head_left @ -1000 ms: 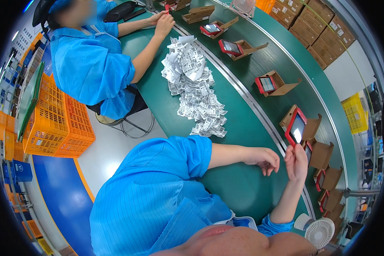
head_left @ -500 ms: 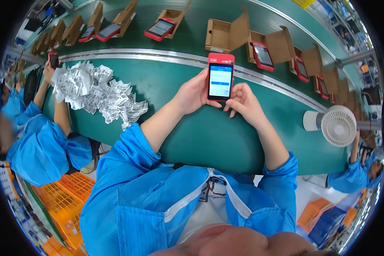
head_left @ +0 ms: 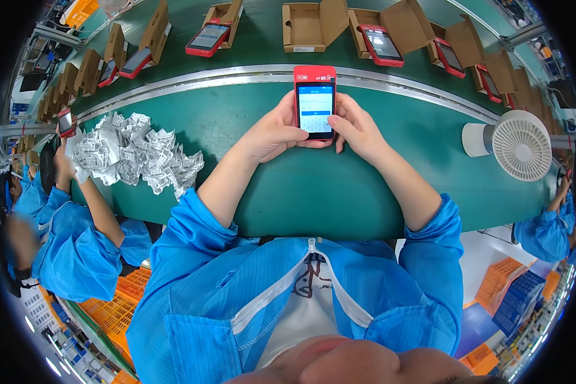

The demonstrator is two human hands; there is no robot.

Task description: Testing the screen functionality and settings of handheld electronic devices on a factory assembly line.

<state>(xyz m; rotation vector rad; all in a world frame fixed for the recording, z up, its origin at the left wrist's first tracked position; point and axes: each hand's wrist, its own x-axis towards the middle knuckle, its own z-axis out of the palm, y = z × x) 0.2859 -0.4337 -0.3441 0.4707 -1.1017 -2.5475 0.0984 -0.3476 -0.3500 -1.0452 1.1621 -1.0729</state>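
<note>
A red handheld payment terminal [head_left: 315, 102] is held upright above the green table, its lit screen showing a blue and white page with a keypad. My left hand [head_left: 273, 131] wraps its left side, thumb at the lower corner of the screen. My right hand [head_left: 357, 128] grips the right side, with the thumb on the keypad at the screen's lower right. Some fingers of both hands are hidden behind the terminal. Beyond it, an open cardboard box [head_left: 305, 29] with no terminal visible in it stands on the far strip.
Crumpled printed paper slips [head_left: 134, 150] lie on the table [head_left: 301, 192] at left. A white fan [head_left: 522, 146] stands at right. More open boxes with red terminals [head_left: 381, 46] line the strip beyond a metal rail [head_left: 249, 72]. A co-worker [head_left: 77, 237] sits at left.
My right hand has come in from beside the terminal and now grips its right side, thumb on the screen. My left thumb has moved to the screen's lower corner. The view has shifted slightly.
</note>
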